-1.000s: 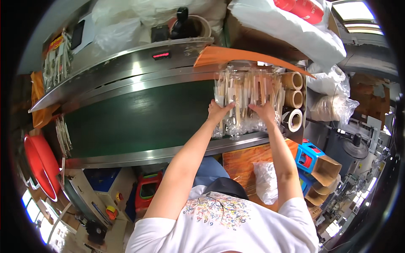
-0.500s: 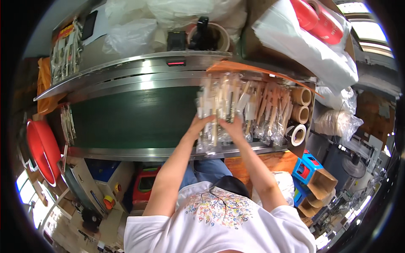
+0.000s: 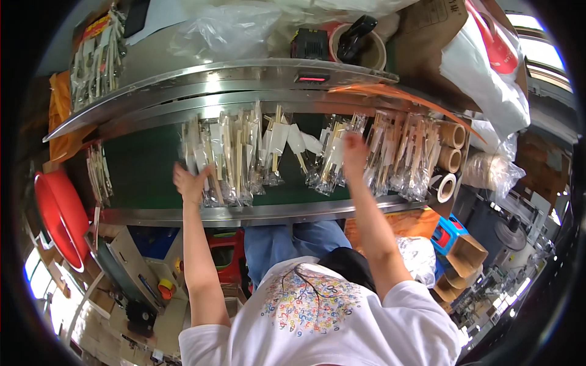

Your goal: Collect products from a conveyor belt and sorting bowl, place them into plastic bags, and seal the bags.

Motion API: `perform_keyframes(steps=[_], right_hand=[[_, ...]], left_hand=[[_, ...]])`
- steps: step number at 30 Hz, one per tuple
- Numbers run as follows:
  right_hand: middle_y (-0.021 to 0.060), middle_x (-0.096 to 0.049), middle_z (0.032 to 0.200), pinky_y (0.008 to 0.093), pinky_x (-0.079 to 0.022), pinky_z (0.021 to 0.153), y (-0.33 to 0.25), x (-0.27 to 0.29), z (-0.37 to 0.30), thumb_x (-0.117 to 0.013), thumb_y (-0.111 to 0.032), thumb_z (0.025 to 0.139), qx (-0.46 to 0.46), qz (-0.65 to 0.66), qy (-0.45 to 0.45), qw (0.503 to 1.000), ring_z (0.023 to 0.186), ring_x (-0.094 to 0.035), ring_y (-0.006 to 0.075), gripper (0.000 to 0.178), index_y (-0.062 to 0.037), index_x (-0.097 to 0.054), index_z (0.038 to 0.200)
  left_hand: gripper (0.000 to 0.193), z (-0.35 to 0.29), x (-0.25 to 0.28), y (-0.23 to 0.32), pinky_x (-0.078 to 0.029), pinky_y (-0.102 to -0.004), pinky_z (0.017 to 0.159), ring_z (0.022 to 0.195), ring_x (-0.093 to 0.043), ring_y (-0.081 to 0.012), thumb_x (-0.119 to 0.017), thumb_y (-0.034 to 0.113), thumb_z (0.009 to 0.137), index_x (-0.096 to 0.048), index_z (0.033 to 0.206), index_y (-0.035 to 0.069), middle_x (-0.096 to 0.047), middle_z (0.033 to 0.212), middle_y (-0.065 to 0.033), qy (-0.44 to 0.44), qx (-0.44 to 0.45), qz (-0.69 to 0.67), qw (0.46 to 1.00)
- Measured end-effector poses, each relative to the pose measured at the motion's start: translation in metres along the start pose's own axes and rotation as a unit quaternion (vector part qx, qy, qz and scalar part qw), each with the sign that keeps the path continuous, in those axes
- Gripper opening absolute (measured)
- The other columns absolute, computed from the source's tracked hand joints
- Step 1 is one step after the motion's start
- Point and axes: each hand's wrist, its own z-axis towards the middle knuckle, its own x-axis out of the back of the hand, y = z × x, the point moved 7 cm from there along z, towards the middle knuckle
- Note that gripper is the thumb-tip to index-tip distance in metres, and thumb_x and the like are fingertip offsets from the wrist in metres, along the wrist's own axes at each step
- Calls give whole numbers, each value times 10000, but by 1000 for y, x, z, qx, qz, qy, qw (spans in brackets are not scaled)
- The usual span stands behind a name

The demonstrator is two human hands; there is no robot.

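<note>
Clear plastic packets holding wooden chopsticks and white slips lie in a spread row across a green conveyor belt [image 3: 146, 195]. My left hand [image 3: 192, 183] is open, thumb and fingers apart, at the left edge of a group of chopstick packets [image 3: 235, 152]. More loosely scattered chopstick packets [image 3: 278, 149] lie in the middle of the belt. Over the packets farther right is my right hand [image 3: 354, 155]; its fingers are blurred and partly hidden, so a grip does not show. Beyond it, a dense group of chopstick packets [image 3: 412, 152] fills the belt's right end.
Brown cardboard rolls [image 3: 450, 160] and a white roll [image 3: 446, 187] stand at the right end. A metal rail [image 3: 244, 78] runs behind the belt; on the shelf beyond sit a tape roll [image 3: 378, 52] and plastic bags [image 3: 226, 33]. A red basin [image 3: 61, 213] is at far left.
My hands, close together on bunched packets before, have moved apart, the left one well to the left. Packets now lie spread leftward along the belt, with looser ones in the middle.
</note>
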Motion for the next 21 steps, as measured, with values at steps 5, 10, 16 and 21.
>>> perform_keyframes(steps=[5,10,16,21], right_hand=[[159,-624,842,453,-468,667,101,92,33,-600,-298,800,-81,-248,73,963,772,-605,359,244,-59,-577,843],[167,-620,821,459,-469,672,58,52,32,-607,-372,786,32,-378,35,924,798,-606,360,328,-52,-561,842],[136,-626,734,421,-462,633,90,119,28,-628,-340,792,-20,-251,46,967,711,-611,310,332,-29,-534,859],[140,-609,910,389,-471,655,123,143,2,-696,-252,743,-197,153,116,961,741,-620,235,446,-3,-472,1037]], left_hand=[[528,-48,35,174,-331,-470,955,1115,-442,-367,-668,65,662,-473,1144,-28,-496,1174,-214,52,-306,-137,941],[606,-184,-64,298,-246,-499,1033,1240,-340,-341,-602,266,781,-382,1294,31,-378,1340,-124,-150,-618,-22,771],[668,-177,-110,281,-173,-478,1083,1240,-339,-289,-541,395,829,-307,1355,58,-372,1348,-107,-182,-603,45,776],[653,-151,-87,216,-211,-444,1076,1226,-338,-300,-586,339,806,-331,1338,58,-368,1340,-97,-240,-593,37,768]])
